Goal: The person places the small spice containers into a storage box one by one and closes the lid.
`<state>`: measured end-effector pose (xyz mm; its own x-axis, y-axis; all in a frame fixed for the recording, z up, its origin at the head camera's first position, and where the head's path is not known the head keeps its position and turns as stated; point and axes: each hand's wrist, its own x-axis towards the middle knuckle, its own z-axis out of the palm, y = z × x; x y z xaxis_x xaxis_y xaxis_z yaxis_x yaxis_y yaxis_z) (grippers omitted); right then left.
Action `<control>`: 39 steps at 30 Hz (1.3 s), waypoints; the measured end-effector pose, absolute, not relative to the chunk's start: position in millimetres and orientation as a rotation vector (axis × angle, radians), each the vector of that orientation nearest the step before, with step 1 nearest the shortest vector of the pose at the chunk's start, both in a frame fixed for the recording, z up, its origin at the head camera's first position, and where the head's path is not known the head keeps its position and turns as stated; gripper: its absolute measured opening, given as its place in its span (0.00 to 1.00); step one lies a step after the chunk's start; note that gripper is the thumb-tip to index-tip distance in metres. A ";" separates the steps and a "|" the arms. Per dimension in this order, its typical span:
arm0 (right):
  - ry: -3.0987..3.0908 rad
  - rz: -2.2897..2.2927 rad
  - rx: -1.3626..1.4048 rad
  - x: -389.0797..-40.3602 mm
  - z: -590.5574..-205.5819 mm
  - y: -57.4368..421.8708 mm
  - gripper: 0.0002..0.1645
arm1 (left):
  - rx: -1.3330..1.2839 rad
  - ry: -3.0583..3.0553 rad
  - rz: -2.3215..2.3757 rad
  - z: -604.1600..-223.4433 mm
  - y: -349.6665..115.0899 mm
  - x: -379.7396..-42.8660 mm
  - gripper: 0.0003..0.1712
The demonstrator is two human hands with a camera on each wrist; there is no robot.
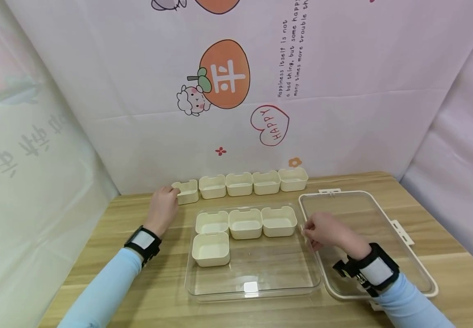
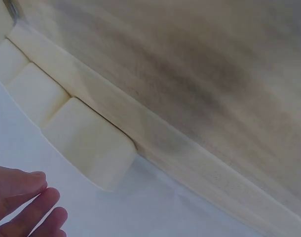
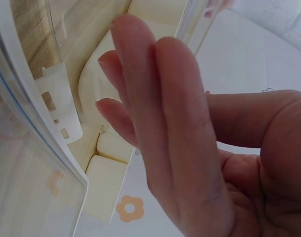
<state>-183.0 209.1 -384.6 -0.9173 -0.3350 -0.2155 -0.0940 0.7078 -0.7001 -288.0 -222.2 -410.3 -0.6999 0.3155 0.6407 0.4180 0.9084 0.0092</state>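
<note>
My left hand (image 1: 163, 207) is at the left end of a row of small cream boxes, its fingertips overlapping the rim of the end box (image 1: 188, 193). In the left wrist view, the thumb and fingers (image 2: 44, 197) are loosely bent, with a gap between them and the end box (image 2: 91, 145). By the right wall of a clear tray (image 1: 253, 291) is my right hand (image 1: 328, 230), over the lid's near-left edge. Its fingers (image 3: 177, 108) are long and relaxed, holding nothing. Inside the tray stand three boxes along the back, including a right one (image 1: 279, 222), and another box (image 1: 211, 249) at front left.
A clear lid (image 1: 367, 218) with a cream rim and side clips (image 1: 402, 232) lies flat right of the tray. More cream boxes (image 1: 239, 184) line the back of the wooden table (image 1: 109, 255), against a printed cloth (image 1: 150, 150). Cloth also hangs at both sides.
</note>
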 end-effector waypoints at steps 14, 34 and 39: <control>2.595 -1.017 -0.317 -185.5 -386.7 209.3 0.10 | -0.543 -2.461 -0.040 -413.3 -224.5 -308.2 0.09; 2.602 -1.022 -0.350 -184.3 -386.7 209.2 0.10 | -0.552 -2.708 0.032 -417.3 -228.8 -320.1 0.12; 2.595 -1.038 -0.352 -184.0 -387.2 210.3 0.10 | -0.553 -2.722 0.023 -417.3 -229.0 -320.8 0.13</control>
